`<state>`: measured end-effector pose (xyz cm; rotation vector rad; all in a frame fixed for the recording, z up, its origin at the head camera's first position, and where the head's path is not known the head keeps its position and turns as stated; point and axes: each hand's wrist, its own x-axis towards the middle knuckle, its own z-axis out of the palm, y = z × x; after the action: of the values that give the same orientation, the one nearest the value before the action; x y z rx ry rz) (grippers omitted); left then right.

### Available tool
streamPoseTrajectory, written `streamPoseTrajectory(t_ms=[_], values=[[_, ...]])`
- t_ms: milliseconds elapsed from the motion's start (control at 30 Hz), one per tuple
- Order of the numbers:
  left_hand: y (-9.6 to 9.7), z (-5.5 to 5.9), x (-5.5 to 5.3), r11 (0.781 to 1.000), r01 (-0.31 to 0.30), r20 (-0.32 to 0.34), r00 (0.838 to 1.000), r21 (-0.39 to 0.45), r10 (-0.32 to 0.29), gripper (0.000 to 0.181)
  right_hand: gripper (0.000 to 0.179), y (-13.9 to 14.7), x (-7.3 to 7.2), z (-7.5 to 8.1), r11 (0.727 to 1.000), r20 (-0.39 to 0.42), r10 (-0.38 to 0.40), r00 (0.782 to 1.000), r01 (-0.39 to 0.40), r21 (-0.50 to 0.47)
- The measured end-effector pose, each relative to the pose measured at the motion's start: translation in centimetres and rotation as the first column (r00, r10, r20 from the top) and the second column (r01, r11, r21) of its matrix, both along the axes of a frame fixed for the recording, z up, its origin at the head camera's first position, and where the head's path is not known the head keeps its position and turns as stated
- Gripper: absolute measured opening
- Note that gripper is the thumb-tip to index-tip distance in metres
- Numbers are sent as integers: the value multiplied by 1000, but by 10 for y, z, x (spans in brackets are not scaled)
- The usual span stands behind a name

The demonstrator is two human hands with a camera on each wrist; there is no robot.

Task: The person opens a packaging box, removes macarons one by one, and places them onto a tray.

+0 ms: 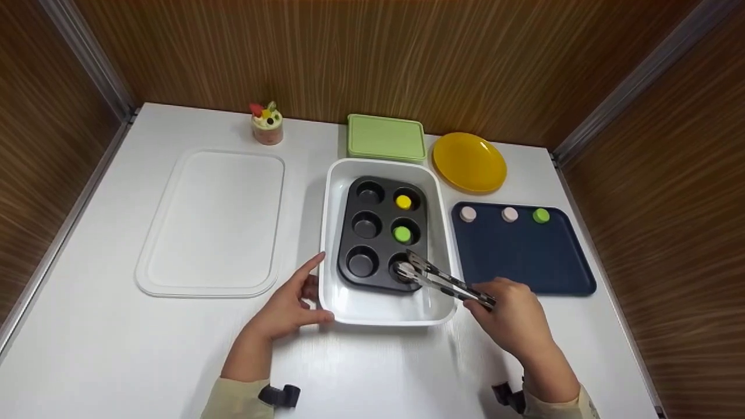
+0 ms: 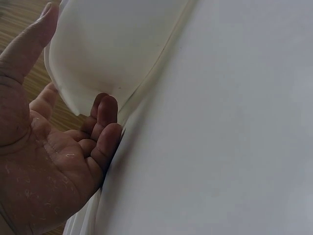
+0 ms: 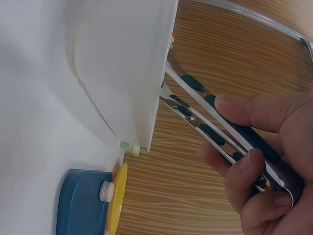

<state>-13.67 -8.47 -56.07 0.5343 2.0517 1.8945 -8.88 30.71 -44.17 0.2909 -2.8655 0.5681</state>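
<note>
My right hand [image 1: 515,314] grips metal tongs [image 1: 451,284] with dark handle inserts. Their tips reach into the near right cup of a dark muffin tin [image 1: 381,233], at a pale pink round piece [image 1: 406,269]. Whether the tips touch it is hard to tell. A yellow piece [image 1: 403,202] and a green piece [image 1: 402,234] sit in the other right-column cups. The tin lies inside a white bin [image 1: 329,233]. Against the bin's near left side rests my left hand [image 1: 288,308], thumb and index finger spread; the left wrist view shows its other fingers loosely bent by the wall.
Right of the bin lies a navy tray [image 1: 524,256] with two pale pink pieces [image 1: 468,214] and a green one [image 1: 541,215] along its far edge. Behind stand a yellow plate [image 1: 469,162], a green lidded box [image 1: 386,137] and a dessert cup [image 1: 268,129]. A white lid [image 1: 215,224] lies left.
</note>
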Motion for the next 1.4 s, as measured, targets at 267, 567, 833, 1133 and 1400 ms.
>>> streamPoseTrajectory(t_ms=[267,567,833,1133,1400], values=[[1,0,0,1000,2,-7,1000,1,-2,110,16,-3,0,-1,1000,17,-10,1000,9,13],[1,1,1,1000,3,14,1000,-7,-3,111,16,-7,0,-5,999,24,0,1000,-1,45],[1,1,1,1000,-1,8,1000,-10,1,111,16,-9,2,-7,999,29,-12,1000,11,43],[2,2,0,1000,0,-12,1000,-8,0,110,18,-8,5,-11,999,-4,-30,1000,30,28],[1,1,0,1000,-3,-15,1000,-1,3,111,25,-4,7,-9,999,-94,-26,995,24,-22]])
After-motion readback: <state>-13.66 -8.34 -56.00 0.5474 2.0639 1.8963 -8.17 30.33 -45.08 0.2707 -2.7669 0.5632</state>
